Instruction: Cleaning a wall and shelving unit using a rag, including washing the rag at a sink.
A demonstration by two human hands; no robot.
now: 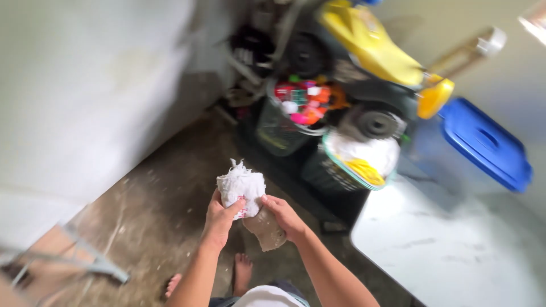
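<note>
Dirty floor lies below. Left hand and right hand both squeeze a white rag; a loose grip could drop it.

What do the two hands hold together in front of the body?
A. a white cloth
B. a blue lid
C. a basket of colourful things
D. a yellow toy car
A: the left hand and the right hand both grip the bunched white cloth, while the blue lid lies far off at the right.
</note>
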